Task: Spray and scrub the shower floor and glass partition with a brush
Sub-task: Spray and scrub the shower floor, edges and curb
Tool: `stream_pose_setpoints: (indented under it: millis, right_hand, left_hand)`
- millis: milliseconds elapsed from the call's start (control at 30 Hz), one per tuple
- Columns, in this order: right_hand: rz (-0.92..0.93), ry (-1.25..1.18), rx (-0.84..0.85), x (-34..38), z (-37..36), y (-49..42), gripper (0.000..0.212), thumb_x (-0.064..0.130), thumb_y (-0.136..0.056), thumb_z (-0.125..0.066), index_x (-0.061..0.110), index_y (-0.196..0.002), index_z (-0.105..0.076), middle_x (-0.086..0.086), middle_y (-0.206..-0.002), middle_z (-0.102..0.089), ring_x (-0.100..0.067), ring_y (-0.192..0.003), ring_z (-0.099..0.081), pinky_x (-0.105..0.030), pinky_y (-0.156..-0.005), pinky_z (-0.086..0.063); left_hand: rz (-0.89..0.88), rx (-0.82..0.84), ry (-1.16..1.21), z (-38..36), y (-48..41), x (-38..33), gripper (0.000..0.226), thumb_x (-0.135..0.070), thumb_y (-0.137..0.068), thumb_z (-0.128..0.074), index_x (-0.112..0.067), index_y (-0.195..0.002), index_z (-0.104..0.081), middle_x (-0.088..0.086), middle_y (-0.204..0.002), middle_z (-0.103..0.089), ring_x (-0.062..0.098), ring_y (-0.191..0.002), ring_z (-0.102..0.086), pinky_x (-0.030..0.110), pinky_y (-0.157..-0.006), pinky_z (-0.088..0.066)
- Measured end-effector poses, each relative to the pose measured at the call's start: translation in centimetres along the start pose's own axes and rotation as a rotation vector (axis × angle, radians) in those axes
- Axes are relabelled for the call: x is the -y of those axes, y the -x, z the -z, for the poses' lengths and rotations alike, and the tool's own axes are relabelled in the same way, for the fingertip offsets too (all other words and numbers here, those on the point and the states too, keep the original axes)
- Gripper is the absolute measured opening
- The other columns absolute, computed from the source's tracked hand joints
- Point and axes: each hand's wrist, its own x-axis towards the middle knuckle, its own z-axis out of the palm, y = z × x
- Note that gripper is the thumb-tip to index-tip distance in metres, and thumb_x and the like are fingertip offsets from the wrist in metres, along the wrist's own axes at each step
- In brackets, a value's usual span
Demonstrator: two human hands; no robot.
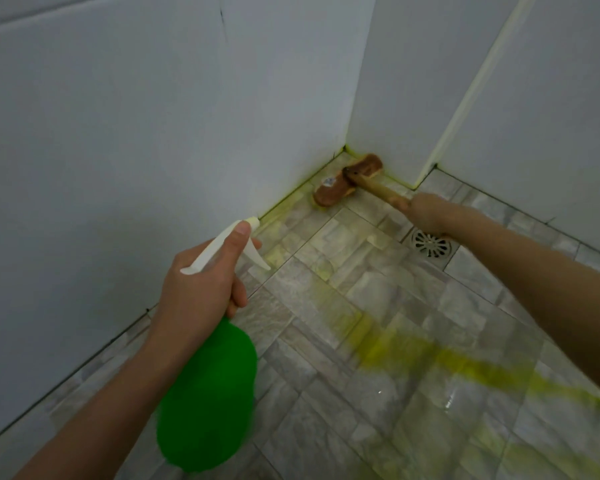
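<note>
fingers (238, 295) of left hand (201, 289) curled round spray bottle (208, 393) neck, 7 o'clock. right hand (426, 216) grips brush (333, 192) handle; bristles on shower floor (378, 341) corner, 1 o'clock.

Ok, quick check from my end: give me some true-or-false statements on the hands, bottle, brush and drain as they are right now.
1. The left hand grips a green plastic spray bottle with a white trigger head. True.
2. The wooden long-handled scrub brush lies loose with no hand on it. False: the right hand grips its handle.
3. The brush head sits in the corner where the white walls meet the grey tiled floor. True.
4. The brush head covers the round metal floor drain. False: the drain lies uncovered by the right hand.
5. The floor shows no cleaner. False: yellow-green liquid streaks it.
</note>
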Motion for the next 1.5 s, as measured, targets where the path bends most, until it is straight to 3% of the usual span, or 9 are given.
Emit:
stream_pose_setpoints:
  millis: [167,233,300,433,633,833,1000,1300,1500]
  right_hand:
    - [-0.189,0.048,0.19,-7.1,3.1,5.3,0.085,0.08,-0.072,-0.02,0.002,-0.087,-0.051,-0.013,-0.068,-0.053,-0.022,-0.048,-0.046,-0.031,-0.052,-0.043]
    - [-0.119,0.087,0.153,-5.9,2.8,4.1,0.091,0.082,-0.066,-0.015,0.003,-0.087,-0.054,-0.015,-0.076,-0.058,-0.025,-0.059,-0.053,-0.037,-0.064,-0.049]
    - [-0.047,0.043,0.061,-2.7,1.8,1.7,0.09,0.076,-0.084,-0.015,0.001,-0.113,-0.054,-0.018,-0.101,-0.061,-0.029,-0.083,-0.058,-0.038,-0.08,-0.046]
    - [-0.06,-0.044,0.057,1.3,1.3,1.3,0.067,0.055,-0.1,-0.018,0.001,-0.131,-0.045,-0.019,-0.107,-0.058,-0.029,-0.087,-0.057,-0.034,-0.08,-0.042]
    - [-0.303,-0.077,0.154,-5.2,-0.9,12.2,0.064,0.061,-0.096,-0.02,0.005,-0.105,-0.05,-0.01,-0.077,-0.057,-0.023,-0.053,-0.051,-0.028,-0.051,-0.044]
    - [-0.297,-0.224,0.068,-5.2,-1.2,8.2,0.066,0.065,-0.094,-0.025,0.004,-0.104,-0.049,-0.013,-0.069,-0.052,-0.021,-0.05,-0.043,-0.028,-0.051,-0.039]
    - [-0.438,-0.25,0.137,-8.1,-3.3,16.6,0.065,0.064,-0.095,-0.022,0.005,-0.097,-0.05,-0.012,-0.068,-0.053,-0.021,-0.049,-0.044,-0.026,-0.049,-0.039]
    - [-0.457,-0.41,-0.029,-7.4,-3.1,13.5,0.063,0.058,-0.098,-0.024,0.001,-0.104,-0.049,-0.014,-0.068,-0.052,-0.021,-0.048,-0.043,-0.026,-0.046,-0.038]
    - [-0.437,-0.371,0.007,-8.6,-7.8,22.1,0.054,0.057,-0.098,-0.02,0.009,-0.1,-0.045,-0.016,-0.07,-0.054,-0.028,-0.052,-0.052,-0.03,-0.045,-0.044]
  left_hand:
    - [0.007,0.019,0.001,-0.1,-0.1,0.0,0.04,-0.057,-0.095,-0.05,-0.03,-0.087,-0.079,0.007,-0.043,-0.055,0.014,-0.036,-0.046,0.026,-0.05,-0.041]
    - [-0.001,0.023,-0.003,-0.3,-0.2,-0.2,0.04,-0.056,-0.096,-0.05,-0.03,-0.088,-0.079,0.007,-0.044,-0.056,0.014,-0.037,-0.047,0.026,-0.05,-0.042]
    - [-0.01,0.029,-0.017,-0.5,-0.1,-0.5,0.038,-0.056,-0.095,-0.051,-0.031,-0.088,-0.079,0.007,-0.045,-0.056,0.015,-0.037,-0.047,0.025,-0.049,-0.043]
    - [-0.02,0.057,-0.049,-0.9,0.2,-0.9,0.038,-0.057,-0.094,-0.052,-0.031,-0.087,-0.079,0.006,-0.044,-0.056,0.014,-0.037,-0.047,0.018,-0.042,-0.042]
    - [-0.003,0.106,-0.088,-0.8,1.2,-0.9,0.042,-0.064,-0.087,-0.05,-0.033,-0.089,-0.078,0.007,-0.045,-0.057,0.013,-0.037,-0.048,0.017,-0.041,-0.041]
    - [-0.003,0.187,-0.19,-1.7,3.0,-0.1,0.05,-0.071,-0.081,-0.044,-0.035,-0.092,-0.077,0.008,-0.047,-0.06,0.015,-0.039,-0.051,0.026,-0.052,-0.044]
    - [0.001,0.191,-0.178,-1.0,4.5,0.0,0.056,-0.073,-0.075,-0.041,-0.033,-0.092,-0.077,0.009,-0.047,-0.06,0.014,-0.037,-0.05,0.018,-0.042,-0.042]
    - [-0.015,0.207,-0.138,-2.5,6.7,0.0,0.043,-0.065,-0.089,-0.049,-0.033,-0.093,-0.077,0.006,-0.047,-0.059,0.014,-0.039,-0.05,0.024,-0.047,-0.043]
    - [-0.055,0.218,-0.223,-2.7,9.5,0.8,0.056,-0.078,-0.074,-0.042,-0.04,-0.102,-0.073,-0.002,-0.062,-0.069,0.005,-0.039,-0.055,0.009,-0.041,-0.038]
